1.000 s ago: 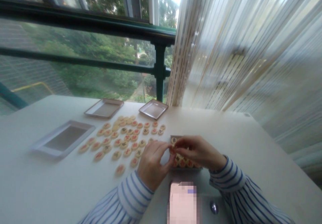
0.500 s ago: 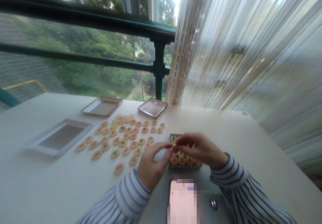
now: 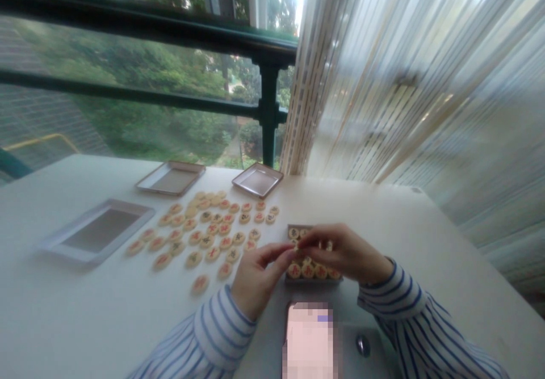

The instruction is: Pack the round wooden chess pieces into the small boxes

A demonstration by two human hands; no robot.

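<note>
Far left of the fingers, a white tray lies flat; beyond it, up and left of the fingertips, sits a brown-rimmed tray. Just left of the fingers, loose round pieces lie scattered, many bearing red or black characters too blurred to read. The left hand reaches in, back upward, wrist in a striped sleeve, thumb and forefinger stretched rightward, their tips together. Beyond the fingertips, slightly left, is a smaller tray. Under and beside the fingers stands a box, its near edge running left to right; which side is longer I cannot tell. Its front-row pieces show red characters upward. Nearer than the fingers lies a phone, its screen pixelated. The right hand arches over the box, its fingertips meeting the left's; whether they pinch a piece is hidden.
</note>
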